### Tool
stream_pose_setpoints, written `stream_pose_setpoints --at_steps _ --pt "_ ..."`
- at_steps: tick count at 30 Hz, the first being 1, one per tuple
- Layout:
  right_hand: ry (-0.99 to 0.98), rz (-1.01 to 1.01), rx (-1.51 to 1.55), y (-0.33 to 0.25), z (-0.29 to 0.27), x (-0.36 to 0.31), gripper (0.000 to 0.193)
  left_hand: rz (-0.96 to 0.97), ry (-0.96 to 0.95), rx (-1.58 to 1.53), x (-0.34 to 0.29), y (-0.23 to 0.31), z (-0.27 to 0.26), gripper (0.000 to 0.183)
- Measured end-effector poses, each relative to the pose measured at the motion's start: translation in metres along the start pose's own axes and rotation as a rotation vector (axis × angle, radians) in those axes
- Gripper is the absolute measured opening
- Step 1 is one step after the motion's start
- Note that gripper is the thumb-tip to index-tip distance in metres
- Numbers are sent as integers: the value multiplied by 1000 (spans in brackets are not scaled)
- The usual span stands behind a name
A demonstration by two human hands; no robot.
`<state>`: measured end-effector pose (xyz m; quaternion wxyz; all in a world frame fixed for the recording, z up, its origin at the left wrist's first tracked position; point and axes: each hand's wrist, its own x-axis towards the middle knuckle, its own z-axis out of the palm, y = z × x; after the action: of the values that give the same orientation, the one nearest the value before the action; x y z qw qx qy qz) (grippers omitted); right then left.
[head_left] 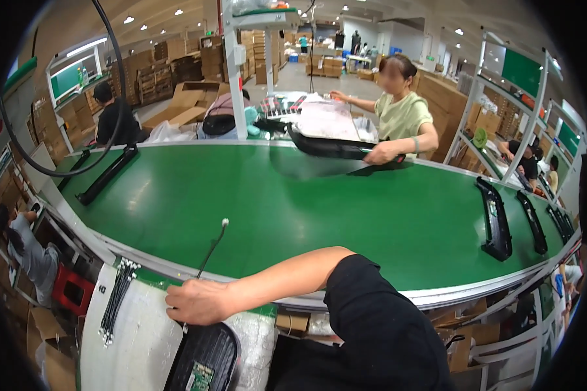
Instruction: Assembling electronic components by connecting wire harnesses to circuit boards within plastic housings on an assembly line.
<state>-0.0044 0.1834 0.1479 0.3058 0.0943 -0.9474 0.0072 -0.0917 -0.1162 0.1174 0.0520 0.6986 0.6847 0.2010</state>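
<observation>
My right hand (pixel 199 302) reaches in from the right under a black sleeve, fingers closed around a thin black cable (pixel 210 255). One end of that cable stands up over the belt's near edge with a white connector (pixel 225 222); its other end shows just below my fingers. Right beneath the hand lies a long black plastic housing (pixel 215 348) with a green circuit board (pixel 201 376) inside, cut off by the lower edge. A bundle of similar black cables with white connectors (pixel 119 301) rests on the white padded worktop (pixel 143 345). My left hand is not visible.
A green conveyor belt (pixel 261 208) crosses in front, carrying black housings at left (pixel 107 174) and right (pixel 494 220). Across it, a co-worker (pixel 404 107) in light green holds a black housing (pixel 326 144). A black hose (pixel 119 72) loops at upper left.
</observation>
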Motion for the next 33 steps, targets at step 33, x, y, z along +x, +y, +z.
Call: stream_pose_setpoints --at_steps 33 --pt "205 50 281 -56 47 -20 15 -643 -134 -1386 104 -72 32 8"
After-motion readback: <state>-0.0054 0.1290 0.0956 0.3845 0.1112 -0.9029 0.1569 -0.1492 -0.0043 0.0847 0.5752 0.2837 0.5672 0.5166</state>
